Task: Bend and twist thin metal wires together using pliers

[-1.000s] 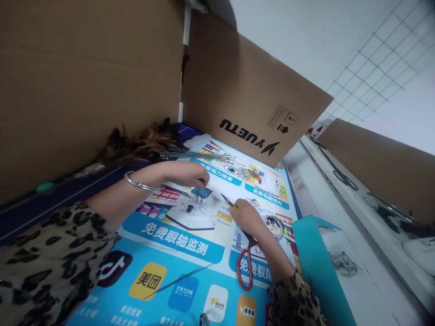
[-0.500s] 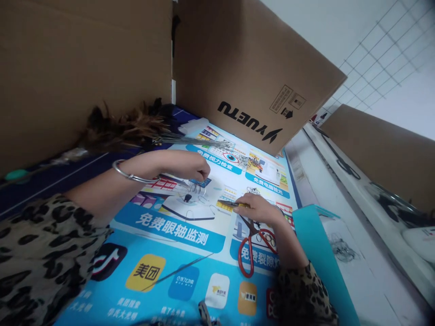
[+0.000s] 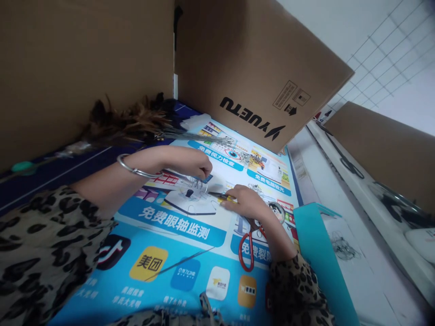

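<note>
My left hand point(image 3: 195, 163), a silver bangle at its wrist, is closed in a pinch above the printed sheet. A thin curved wire point(image 3: 206, 188) hangs beneath its fingertips. In my right hand point(image 3: 246, 201) is a pair of pliers point(image 3: 219, 196), dark-jawed with a bit of yellow handle showing. The jaws point left and reach close to the wire; I cannot tell whether they touch it. Red-handled scissors point(image 3: 250, 249) lie below my right hand, partly covered by the forearm.
Beneath my hands is a blue printed sheet point(image 3: 200, 308). Brown feathers point(image 3: 129, 117) and a bundle of wires point(image 3: 193, 135) lie at the back left. Cardboard boxes point(image 3: 251, 59) stand behind. To the right are a teal box point(image 3: 311, 244) and tangled wire point(image 3: 343, 246).
My right hand has moved left with the pliers, bringing the jaws up to the wire under my left hand. The left hand has barely moved; the view has shifted slightly.
</note>
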Demonstrator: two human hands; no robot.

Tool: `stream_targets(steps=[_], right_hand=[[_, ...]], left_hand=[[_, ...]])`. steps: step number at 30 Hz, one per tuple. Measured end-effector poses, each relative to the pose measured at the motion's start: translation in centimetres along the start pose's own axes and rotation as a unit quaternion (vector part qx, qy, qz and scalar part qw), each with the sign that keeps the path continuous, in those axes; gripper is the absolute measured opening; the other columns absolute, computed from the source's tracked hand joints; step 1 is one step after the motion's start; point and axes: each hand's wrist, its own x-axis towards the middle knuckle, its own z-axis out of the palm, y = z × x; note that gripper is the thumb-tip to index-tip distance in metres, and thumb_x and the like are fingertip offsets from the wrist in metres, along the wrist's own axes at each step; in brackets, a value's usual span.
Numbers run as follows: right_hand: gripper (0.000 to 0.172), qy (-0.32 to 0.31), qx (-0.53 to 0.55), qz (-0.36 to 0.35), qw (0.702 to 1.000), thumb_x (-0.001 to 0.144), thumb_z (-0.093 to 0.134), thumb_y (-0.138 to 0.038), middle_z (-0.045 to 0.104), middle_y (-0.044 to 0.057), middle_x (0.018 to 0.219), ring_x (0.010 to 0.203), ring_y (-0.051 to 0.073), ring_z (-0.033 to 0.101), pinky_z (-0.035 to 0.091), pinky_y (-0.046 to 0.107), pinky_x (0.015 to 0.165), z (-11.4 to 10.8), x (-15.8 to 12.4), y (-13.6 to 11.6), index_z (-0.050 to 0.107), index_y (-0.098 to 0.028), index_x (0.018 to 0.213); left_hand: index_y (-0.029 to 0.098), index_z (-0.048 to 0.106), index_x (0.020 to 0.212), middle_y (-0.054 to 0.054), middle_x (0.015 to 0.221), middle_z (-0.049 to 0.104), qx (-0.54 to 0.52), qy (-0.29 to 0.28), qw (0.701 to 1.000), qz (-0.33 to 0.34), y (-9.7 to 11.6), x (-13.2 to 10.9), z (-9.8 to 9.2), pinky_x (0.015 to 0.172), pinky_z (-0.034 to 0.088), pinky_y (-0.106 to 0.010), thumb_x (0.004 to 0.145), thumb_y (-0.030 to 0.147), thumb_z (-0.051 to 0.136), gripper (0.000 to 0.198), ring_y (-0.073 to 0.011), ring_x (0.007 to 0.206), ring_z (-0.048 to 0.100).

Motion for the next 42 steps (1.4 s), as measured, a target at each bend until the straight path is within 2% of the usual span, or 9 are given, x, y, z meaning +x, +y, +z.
stream_targets(steps=[1,3,10,16,25,34,38,42], right_hand=[[0.047,0.000,-0.010,0.004,1.000,0.088,0.042,-0.057,0.059,0.008,0.099,0.092,0.020,0.054,0.036,0.027,0.072,0.0,0.1,-0.2,0.062,-0.020,0.108],[0.047,-0.003,-0.026,0.010,1.000,0.088,0.042,-0.058,0.058,0.009,0.100,0.095,0.022,0.053,0.037,0.028,0.075,0.0,0.2,-0.6,0.061,-0.020,0.109],[0.048,-0.009,-0.064,0.017,0.998,0.089,0.040,-0.057,0.056,0.011,0.104,0.102,0.024,0.048,0.037,0.032,0.079,-0.5,0.1,-1.5,0.057,-0.020,0.115],[0.045,0.003,-0.102,0.030,0.994,0.088,0.042,-0.055,0.056,0.012,0.104,0.101,0.027,0.048,0.041,0.034,0.075,-0.3,0.4,-2.8,0.058,-0.019,0.110],[0.036,0.054,-0.178,0.067,0.980,0.086,0.051,-0.048,0.057,0.013,0.092,0.087,0.028,0.053,0.044,0.033,0.062,1.8,-0.7,-5.9,0.055,-0.016,0.101],[0.035,0.066,-0.162,0.077,0.982,0.087,0.049,-0.051,0.059,0.010,0.092,0.085,0.026,0.057,0.044,0.031,0.063,2.4,-0.9,-4.8,0.055,-0.018,0.100],[0.037,0.098,-0.144,0.103,0.979,0.088,0.045,-0.053,0.060,0.009,0.093,0.086,0.025,0.058,0.044,0.031,0.063,2.3,-0.8,-4.2,0.054,-0.020,0.102],[0.040,0.114,-0.129,0.129,0.977,0.089,0.039,-0.055,0.060,0.009,0.095,0.088,0.026,0.057,0.044,0.031,0.063,2.0,-0.9,-3.5,0.053,-0.021,0.104]], left_hand=[[0.024,0.072,0.077,-0.001,0.071,0.069,-0.020,-0.026,0.999,0.011,-0.1,0.0,0.0,0.057,0.034,-0.024,0.075,0.029,0.061,0.012,-0.0159,0.060,0.056],[0.024,0.072,0.079,-0.001,0.072,0.069,-0.049,-0.042,0.998,0.019,-0.4,0.0,0.0,0.058,0.034,-0.025,0.076,0.029,0.060,0.014,-0.0170,0.062,0.056],[0.023,0.072,0.078,-0.002,0.072,0.068,-0.070,-0.039,0.997,0.017,-0.8,0.0,0.0,0.056,0.032,-0.025,0.075,0.025,0.060,0.012,-0.0163,0.061,0.054],[0.021,0.071,0.078,-0.002,0.074,0.069,-0.061,-0.048,0.997,0.021,-0.3,0.0,-0.3,0.055,0.031,-0.024,0.075,0.023,0.059,0.012,-0.0151,0.062,0.053],[0.021,0.071,0.078,-0.002,0.076,0.069,-0.044,-0.049,0.998,0.016,0.4,0.0,-0.5,0.056,0.032,-0.022,0.075,0.021,0.058,0.013,-0.0148,0.065,0.054],[0.020,0.071,0.080,-0.002,0.076,0.069,-0.063,-0.044,0.997,0.023,0.4,-0.2,-0.6,0.057,0.033,-0.023,0.077,0.022,0.057,0.015,-0.0146,0.063,0.055],[0.021,0.070,0.076,-0.001,0.073,0.068,-0.071,-0.048,0.996,0.037,0.2,-0.1,-0.4,0.057,0.034,-0.023,0.075,0.021,0.058,0.012,-0.0149,0.063,0.055],[0.022,0.070,0.080,-0.001,0.077,0.069,-0.060,-0.047,0.996,0.036,0.3,-0.1,-0.4,0.058,0.034,-0.023,0.079,0.024,0.056,0.014,-0.0154,0.067,0.057]])
